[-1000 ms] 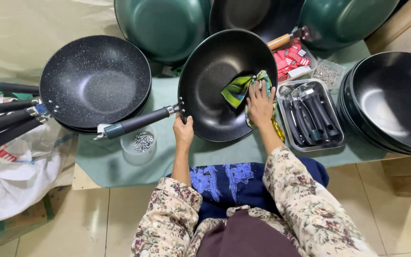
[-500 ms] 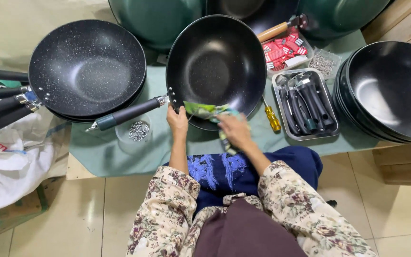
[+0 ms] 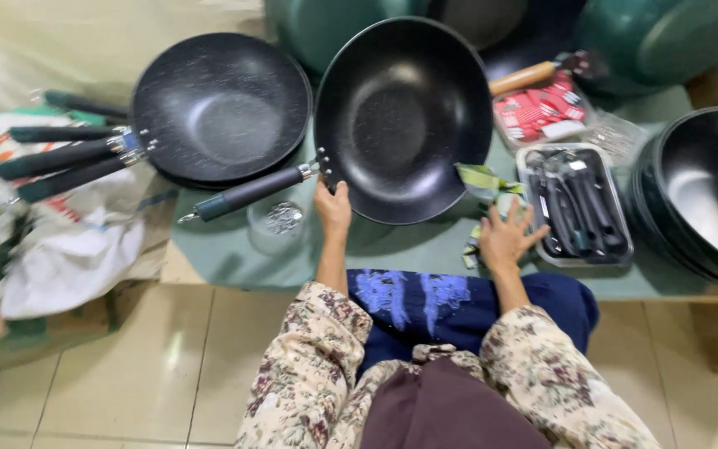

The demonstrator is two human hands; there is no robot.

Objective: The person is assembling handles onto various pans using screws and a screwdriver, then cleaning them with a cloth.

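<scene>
Since the earlier frames the right hand [image 3: 504, 241] has left the inside of the wok [image 3: 405, 116] and come down to the worktop [image 3: 425, 249], bringing the yellow-green cloth [image 3: 484, 187] with it; the wok, wiped before, now lies bare.

The left hand's [image 3: 332, 208] grip is closed on the near rim of the wok, just beside the rivets where the dark handle [image 3: 247, 193] joins, thumb on top. The right hand's grip is wide, fingers spread flat on the worktop, resting on the cloth's lower end rather than clutching it.

The wok sits on the green worktop, touching the stack of flat pans [image 3: 222, 104] to its left and near a tray of dark handles [image 3: 579, 208] to its right. A small clear cup of screws [image 3: 280, 220] stands just below the handle.

It looks like stiff, fairly heavy metal with a smooth, probably slippery coating. A rim pinch suits steadying or turning it; to lift it, the long handle is likely the surer hold, with a second hand under the far rim. The cloth is soft and light and can be gathered anywhere.
</scene>
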